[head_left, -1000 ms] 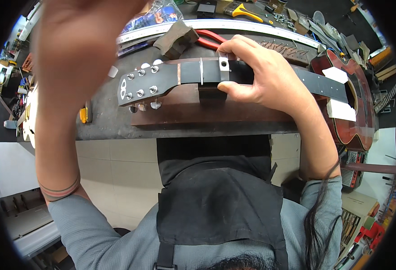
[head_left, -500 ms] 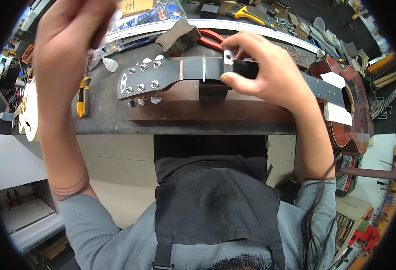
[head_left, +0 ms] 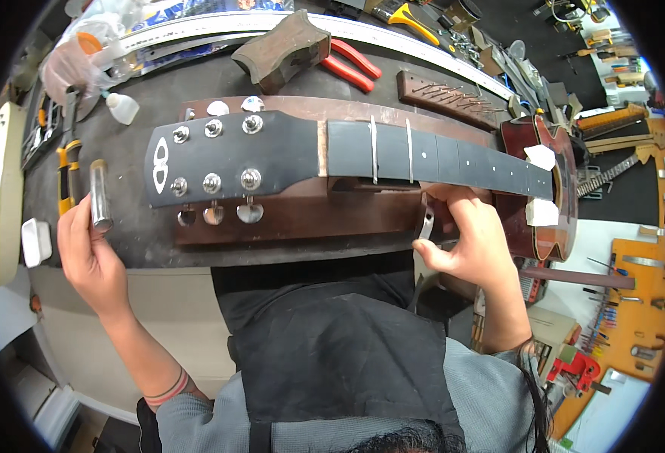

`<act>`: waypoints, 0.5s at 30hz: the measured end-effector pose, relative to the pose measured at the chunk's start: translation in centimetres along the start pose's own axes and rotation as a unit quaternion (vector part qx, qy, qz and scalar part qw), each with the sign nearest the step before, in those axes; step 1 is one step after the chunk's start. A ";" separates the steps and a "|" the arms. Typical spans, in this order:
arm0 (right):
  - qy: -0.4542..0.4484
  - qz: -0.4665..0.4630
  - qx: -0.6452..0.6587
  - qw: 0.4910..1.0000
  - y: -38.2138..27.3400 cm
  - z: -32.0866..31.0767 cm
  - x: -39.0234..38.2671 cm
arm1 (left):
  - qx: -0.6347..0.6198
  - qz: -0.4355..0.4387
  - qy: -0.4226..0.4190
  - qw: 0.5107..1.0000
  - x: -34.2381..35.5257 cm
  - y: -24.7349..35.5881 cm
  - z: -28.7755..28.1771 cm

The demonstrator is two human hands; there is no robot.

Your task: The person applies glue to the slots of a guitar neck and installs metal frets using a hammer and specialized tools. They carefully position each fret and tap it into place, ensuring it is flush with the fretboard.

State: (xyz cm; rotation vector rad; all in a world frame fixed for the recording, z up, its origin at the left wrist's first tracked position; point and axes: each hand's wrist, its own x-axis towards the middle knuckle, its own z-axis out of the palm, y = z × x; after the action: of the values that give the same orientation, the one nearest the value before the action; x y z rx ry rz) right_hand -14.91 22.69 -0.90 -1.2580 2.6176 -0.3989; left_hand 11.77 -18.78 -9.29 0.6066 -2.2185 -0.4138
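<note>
My left hand (head_left: 91, 268) is closed around a metal cylinder (head_left: 100, 189), held upright at the bench's left. My right hand (head_left: 468, 245) grips a small metal piece with a hole (head_left: 427, 217) just below the fretboard (head_left: 448, 158), thumb at its lower end and fingers partly hidden. The guitar's black headstock (head_left: 208, 157) has metal tuners. Two pale strips (head_left: 374, 151) lie across the fretboard. The neck lies over a brown wooden board (head_left: 302, 223). The red guitar body (head_left: 565, 226) at the right carries white pads (head_left: 541, 214).
A dark shaped block (head_left: 279, 49), red-handled pliers (head_left: 351, 72), a pin rack (head_left: 423, 90) and a long ruler (head_left: 378, 34) lie behind the neck. Yellow-handled tools (head_left: 66, 177) and a small bottle (head_left: 123, 107) sit at left. A tool board (head_left: 627, 317) stands at right.
My left hand has come down from high up to the bench's left, with the cylinder. My right hand has moved from atop the fretboard to below it with the metal piece. The view has shifted.
</note>
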 end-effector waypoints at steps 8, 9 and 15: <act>0.020 0.004 -0.165 0.986 -0.9 0.6 3.1 | 0.063 0.089 -0.065 0.992 1.5 -1.0 1.3; -0.002 0.019 -0.162 0.987 -0.9 0.9 3.2 | 0.056 0.072 -0.086 0.992 1.2 -1.6 1.1; -0.040 0.043 -0.176 0.983 -1.6 1.2 3.6 | 0.067 0.068 -0.111 0.989 1.3 -2.2 1.3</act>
State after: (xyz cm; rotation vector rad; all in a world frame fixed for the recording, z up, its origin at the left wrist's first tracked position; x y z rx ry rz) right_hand -15.56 18.71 -1.75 -1.2188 2.7413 0.1345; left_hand 10.70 -21.20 -10.37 0.4941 -2.4989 -0.2724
